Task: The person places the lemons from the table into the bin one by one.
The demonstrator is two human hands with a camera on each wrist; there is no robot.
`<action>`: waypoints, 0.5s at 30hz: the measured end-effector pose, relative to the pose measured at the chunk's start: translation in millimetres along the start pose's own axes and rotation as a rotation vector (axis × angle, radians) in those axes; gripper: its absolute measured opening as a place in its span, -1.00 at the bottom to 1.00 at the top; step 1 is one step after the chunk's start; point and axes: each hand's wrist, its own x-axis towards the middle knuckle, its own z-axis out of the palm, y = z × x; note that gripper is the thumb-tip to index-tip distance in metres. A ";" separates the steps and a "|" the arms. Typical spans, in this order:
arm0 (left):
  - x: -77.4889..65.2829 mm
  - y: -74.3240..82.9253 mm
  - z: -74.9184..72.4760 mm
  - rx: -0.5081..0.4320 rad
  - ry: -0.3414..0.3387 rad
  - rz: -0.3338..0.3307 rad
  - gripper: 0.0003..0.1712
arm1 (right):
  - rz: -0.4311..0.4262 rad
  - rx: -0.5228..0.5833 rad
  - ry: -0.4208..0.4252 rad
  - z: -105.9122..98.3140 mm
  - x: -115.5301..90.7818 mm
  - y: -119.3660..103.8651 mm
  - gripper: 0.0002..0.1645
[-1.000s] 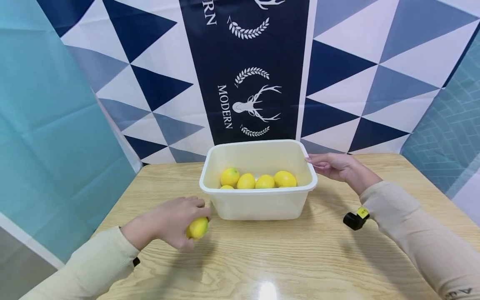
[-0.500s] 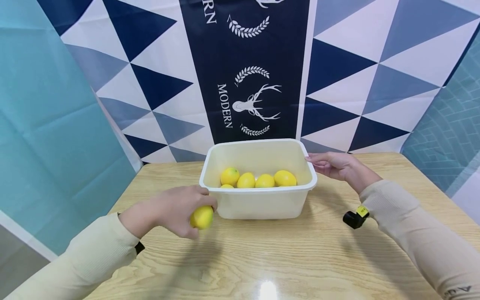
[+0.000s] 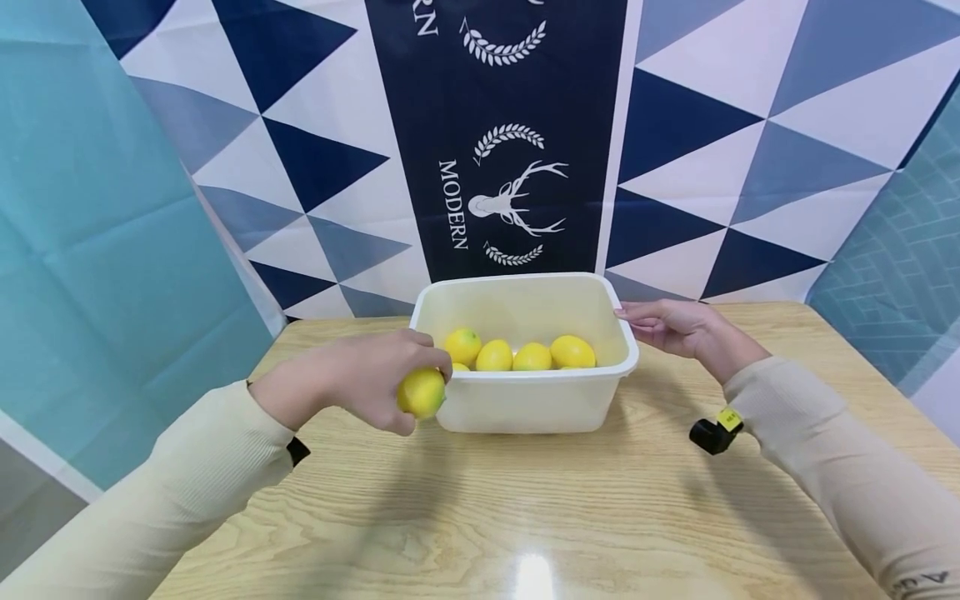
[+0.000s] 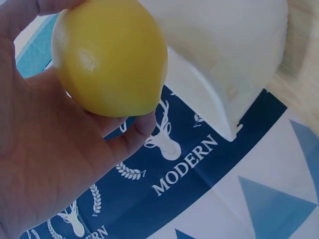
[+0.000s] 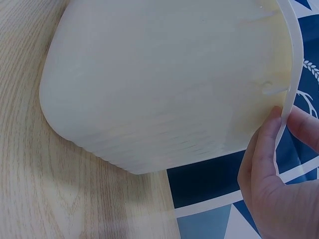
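My left hand (image 3: 375,375) grips a yellow lemon (image 3: 421,393) with a greenish tip, held above the table beside the bin's front left corner. In the left wrist view the lemon (image 4: 109,57) sits between thumb and fingers. A white plastic bin (image 3: 525,404) stands on the table near the back wall, with several lemons (image 3: 531,357) lying inside. At the bin's right side my right hand (image 3: 682,329) pinches the rim. The right wrist view shows fingertips (image 5: 271,119) under the rim on the outer wall, the thumb at its top edge.
The wood-grain table (image 3: 570,508) spreads in front of the bin. Close behind rises a patterned backdrop (image 3: 517,125) with triangles and deer heads. A teal cloth (image 3: 120,250) hangs on the left.
My left hand has carried the lemon up and to the right, from lower left of the bin to its front left corner. The right hand stays at the rim.
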 end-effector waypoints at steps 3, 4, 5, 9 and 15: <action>5.5 -0.3 -6.1 -0.001 0.014 0.007 -0.48 | -0.002 -0.002 0.005 -0.4 -1.0 0.0 -0.56; 7.5 -0.6 -8.3 0.001 0.018 0.008 -0.47 | -0.002 -0.002 0.010 -0.7 -1.3 0.1 -0.50; 9.5 -1.1 -10.4 0.004 0.020 0.007 -0.46 | -0.002 -0.003 0.010 -0.9 -1.5 0.1 -0.44; 17.8 -3.2 -19.1 0.003 0.012 -0.004 -0.45 | -0.006 -0.005 0.006 -1.5 -1.9 -0.2 -0.38; 32.3 -9.1 -27.7 0.004 -0.018 -0.025 -0.50 | 0.008 0.011 0.004 -0.5 -0.8 -0.8 -0.39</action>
